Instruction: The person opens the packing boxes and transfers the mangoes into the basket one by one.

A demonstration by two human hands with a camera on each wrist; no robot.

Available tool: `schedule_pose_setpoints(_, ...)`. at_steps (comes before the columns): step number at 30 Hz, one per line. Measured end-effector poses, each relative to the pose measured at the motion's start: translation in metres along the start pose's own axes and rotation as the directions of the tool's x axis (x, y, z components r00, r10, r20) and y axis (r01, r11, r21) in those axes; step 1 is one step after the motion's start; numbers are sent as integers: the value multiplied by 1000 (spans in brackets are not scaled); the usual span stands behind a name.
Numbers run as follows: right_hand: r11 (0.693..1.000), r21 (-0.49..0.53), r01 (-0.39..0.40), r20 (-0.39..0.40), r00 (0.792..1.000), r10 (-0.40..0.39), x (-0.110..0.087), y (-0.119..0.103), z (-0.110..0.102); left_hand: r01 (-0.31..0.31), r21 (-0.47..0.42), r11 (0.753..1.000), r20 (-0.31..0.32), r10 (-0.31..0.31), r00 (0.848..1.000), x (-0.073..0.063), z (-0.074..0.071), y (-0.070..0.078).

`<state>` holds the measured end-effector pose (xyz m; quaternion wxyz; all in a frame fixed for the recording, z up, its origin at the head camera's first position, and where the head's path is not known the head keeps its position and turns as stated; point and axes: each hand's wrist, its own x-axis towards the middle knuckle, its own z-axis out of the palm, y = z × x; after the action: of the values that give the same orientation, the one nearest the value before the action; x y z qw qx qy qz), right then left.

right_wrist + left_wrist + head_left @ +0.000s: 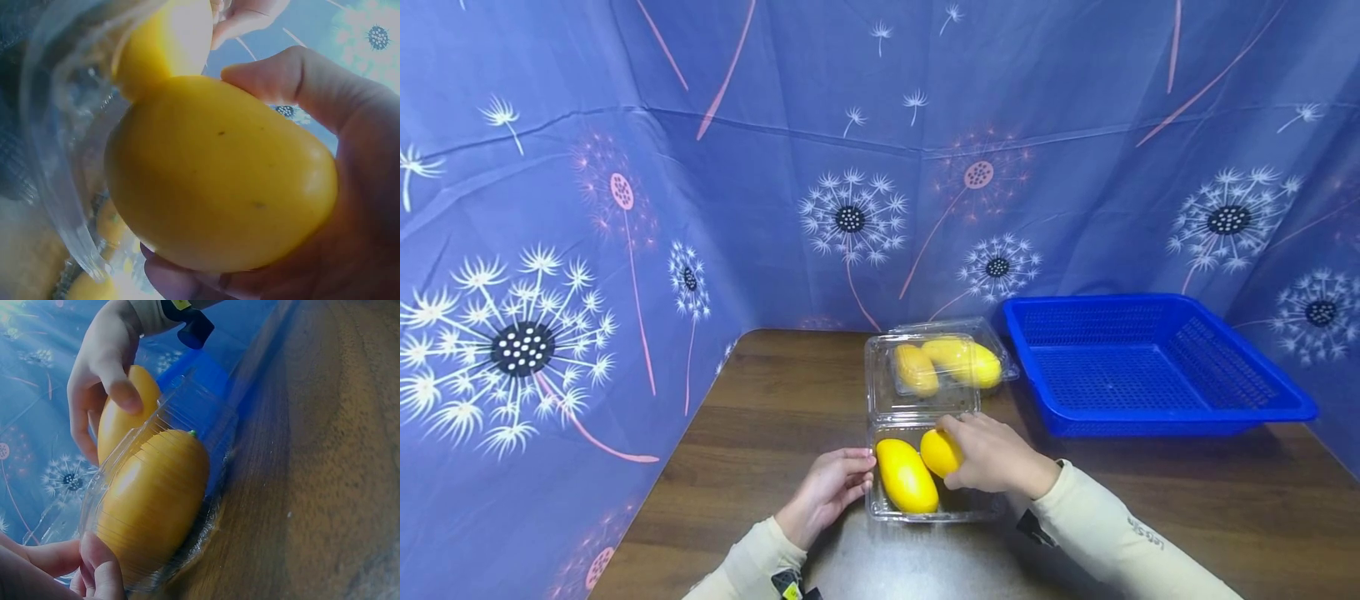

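The right hand [992,454] is curved around one mango [940,454], thumb and fingers on its sides, and holds it at the right half of the open clear box [925,517]; I cannot tell if this mango touches the bottom. The left hand [831,492] pinches the left edge of the box with thumb and bent fingers. In the left half of the box lies a second mango [908,479]. Behind the box is its raised lid [925,406], then another box [1006,354] with more mangoes [951,358]. To its right, farther back, a blue basket [1180,415] stands on the wooden table [760,400].
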<state>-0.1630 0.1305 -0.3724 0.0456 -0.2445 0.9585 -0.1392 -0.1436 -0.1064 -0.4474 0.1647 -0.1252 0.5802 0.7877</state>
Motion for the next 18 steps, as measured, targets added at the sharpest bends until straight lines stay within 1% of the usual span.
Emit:
schedule_pose_setpoints(6,1000,9,-8,-9,1000,8,1,2,-9,-4,-1,1000,5,4,1000,0,1,0)
schedule_pose_setpoints(11,1000,-4,-1,-7,1000,1,1,6,-16,-2,-6,1000,4,2,1000,-1,1,-1)
schedule_pose_setpoints(18,1000,-24,13,13,1000,-13,1,8,-29,6,-10,1000,-8,-6,1000,0,0,0)
